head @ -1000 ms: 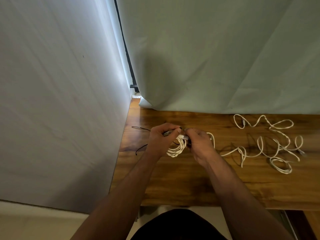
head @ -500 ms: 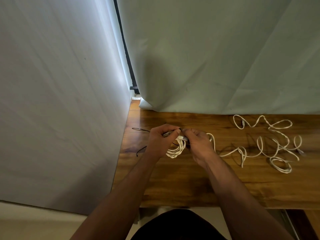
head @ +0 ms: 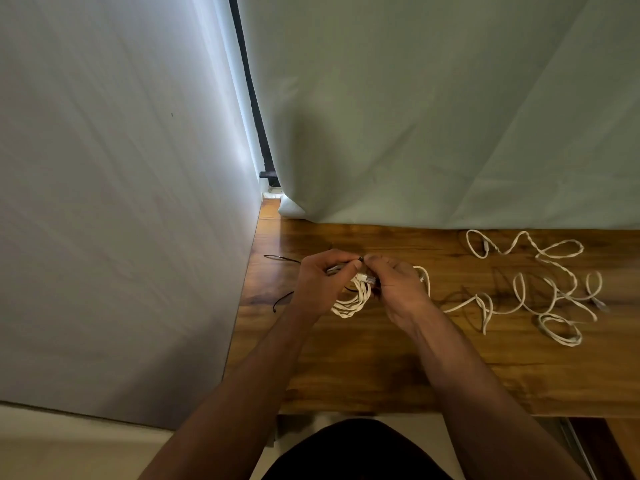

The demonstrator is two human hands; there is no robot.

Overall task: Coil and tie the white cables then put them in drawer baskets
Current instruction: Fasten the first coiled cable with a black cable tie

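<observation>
Head view. My left hand (head: 318,282) and right hand (head: 398,289) meet above the far left part of the wooden table (head: 381,358), fingertips touching at the top. The coiled white cable (head: 351,301) hangs between the two palms, its loops bulging out toward 6 o'clock just above the tabletop. My left hand is curled round the coil from the 9 o'clock side, thumb and forefinger closed over its upper part. My right hand, at 3 o'clock of the coil, has its fingers bent inward and pinches the thin black tie (head: 282,259) at a small dark tip where the fingertips meet; how the tie runs across the coil is hidden by my fingers. Two loose ends of the tie trail onto the wood at 9 o'clock of my left hand, one higher and one lower. A white loop emerges behind my right hand at 3 o'clock. Further toward 3 o'clock, well apart from the coil, the loose white cables (head: 540,285) lie tangled and uncoiled on the table. A pale back sheet (head: 433,116) hangs at 12 o'clock, its hem resting on the table's far edge; a pale side sheet (head: 114,202) fills the 9 o'clock side, with a black pole (head: 252,109) between them.
</observation>
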